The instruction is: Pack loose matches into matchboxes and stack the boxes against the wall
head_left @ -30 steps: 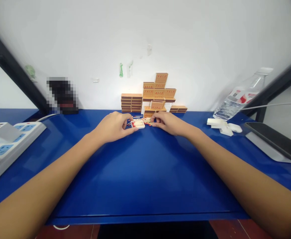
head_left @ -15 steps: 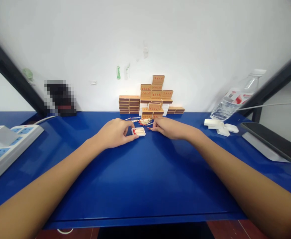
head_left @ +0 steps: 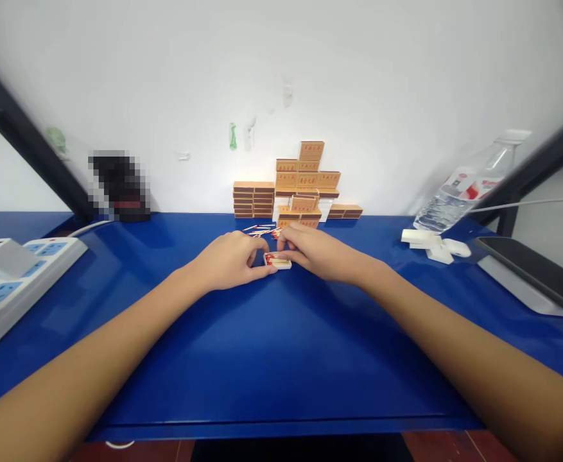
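Note:
A small white matchbox tray (head_left: 277, 260) with red-tipped matches in it lies on the blue table (head_left: 281, 346). My left hand (head_left: 230, 260) grips its left side with curled fingers. My right hand (head_left: 312, 252) is closed over its right end, fingertips pinched at the tray; whether a match is between them is hidden. Loose matches (head_left: 260, 229) lie just behind the hands. Stacked tan matchboxes (head_left: 305, 183) stand against the wall.
A white power strip (head_left: 16, 269) lies at the left. A plastic water bottle (head_left: 468, 186), white small parts (head_left: 430, 244) and a dark phone on a stand (head_left: 531, 273) are at the right. A lower matchbox stack (head_left: 253, 199) stands left of the tall one.
My right hand has moved left from the loose matches onto the tray's right end. The tray has slid slightly nearer in my left hand.

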Demonstrator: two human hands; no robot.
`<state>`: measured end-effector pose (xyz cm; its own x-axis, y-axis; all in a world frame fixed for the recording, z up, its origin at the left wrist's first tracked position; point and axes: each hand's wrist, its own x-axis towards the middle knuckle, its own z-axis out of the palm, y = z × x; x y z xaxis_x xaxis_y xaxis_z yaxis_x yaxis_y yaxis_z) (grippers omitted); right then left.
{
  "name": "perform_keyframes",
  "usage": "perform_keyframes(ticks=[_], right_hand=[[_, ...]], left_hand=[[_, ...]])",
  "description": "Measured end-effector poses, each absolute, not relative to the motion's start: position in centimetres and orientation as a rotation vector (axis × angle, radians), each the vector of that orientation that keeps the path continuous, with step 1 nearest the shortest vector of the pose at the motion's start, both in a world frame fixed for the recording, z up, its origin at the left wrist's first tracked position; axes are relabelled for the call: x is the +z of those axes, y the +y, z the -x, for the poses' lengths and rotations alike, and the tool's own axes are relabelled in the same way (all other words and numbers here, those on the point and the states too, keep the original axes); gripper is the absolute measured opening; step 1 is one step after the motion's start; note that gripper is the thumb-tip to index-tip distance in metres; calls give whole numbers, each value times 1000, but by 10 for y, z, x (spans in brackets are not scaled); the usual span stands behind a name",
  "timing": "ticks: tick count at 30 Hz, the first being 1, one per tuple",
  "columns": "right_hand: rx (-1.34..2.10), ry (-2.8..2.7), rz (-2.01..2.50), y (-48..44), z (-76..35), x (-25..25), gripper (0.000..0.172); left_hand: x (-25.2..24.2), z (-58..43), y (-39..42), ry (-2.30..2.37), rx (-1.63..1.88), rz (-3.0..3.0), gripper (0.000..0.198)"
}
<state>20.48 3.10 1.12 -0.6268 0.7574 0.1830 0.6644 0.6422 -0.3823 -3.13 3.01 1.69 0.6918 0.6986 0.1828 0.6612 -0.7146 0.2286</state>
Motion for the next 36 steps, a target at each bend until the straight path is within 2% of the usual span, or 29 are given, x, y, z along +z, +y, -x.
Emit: perform_keyframes(ticks=[15,23,36], right_hand=[[328,-2515,1106,34,-211,16,9],[532,-2538,1321,37,-223,21,21],[515,-2502,1167,34,-214,16,12]], left_hand=[[17,31,31,1119,371,-2769,35],[17,32,32,1166,334,-2770,39],[17,30,31,1152,333,-2765,36]])
